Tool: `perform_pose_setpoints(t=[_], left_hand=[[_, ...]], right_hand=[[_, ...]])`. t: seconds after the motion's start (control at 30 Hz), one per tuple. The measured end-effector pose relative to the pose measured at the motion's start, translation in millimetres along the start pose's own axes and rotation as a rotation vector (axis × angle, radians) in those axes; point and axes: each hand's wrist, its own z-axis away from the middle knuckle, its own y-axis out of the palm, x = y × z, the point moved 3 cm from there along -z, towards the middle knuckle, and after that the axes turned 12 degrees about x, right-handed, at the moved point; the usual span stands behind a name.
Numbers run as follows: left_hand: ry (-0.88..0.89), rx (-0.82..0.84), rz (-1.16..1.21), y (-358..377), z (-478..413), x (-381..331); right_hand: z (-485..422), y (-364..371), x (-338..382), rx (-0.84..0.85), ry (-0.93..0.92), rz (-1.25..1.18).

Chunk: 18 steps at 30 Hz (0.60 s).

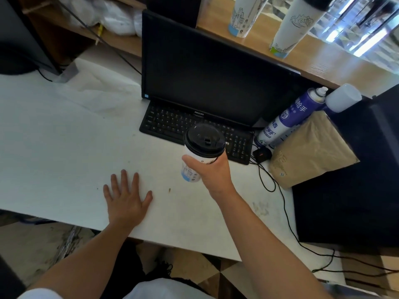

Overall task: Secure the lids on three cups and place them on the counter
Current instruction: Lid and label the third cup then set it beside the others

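Observation:
A white paper cup [190, 169] with blue print and a black lid [204, 139] is gripped around its body by my right hand [212, 169], held just above the white desk [64, 147] in front of the keyboard. My left hand [125, 197] lies flat on the desk, fingers spread, holding nothing. Two more white printed cups stand on the raised wooden counter [323, 59] behind the monitor: one cup [244, 16] at the top centre with its top out of frame, and one cup [293, 26] to its right with a dark lid.
A black monitor [211, 70] and keyboard [172, 121] stand between the desk and the counter. To the right are a blue spray can [289, 117], a white bottle [343, 97], a brown paper bag [311, 152], a mouse [262, 154] and cables. White bags lie on the shelf at the upper left.

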Motion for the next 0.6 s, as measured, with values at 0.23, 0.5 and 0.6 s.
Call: perform_pose_setpoints(t=[0.23, 0.5, 0.6], left_hand=[[-0.026, 0.119, -0.013, -3.7, -4.7, -1.2], [-0.027, 0.615, 0.027, -68.8, -7.0, -25.0], [0.223, 0.556, 0.424, -117.6, 10.8, -69.8]], right_hand=[[2.9, -10.8, 8.8, 0.006, -0.049, -0.061], [15.8, -18.3, 20.8, 0.023, -0.097, -0.144], [21.7, -19.5, 21.6, 0.058, -0.072, -0.153]])
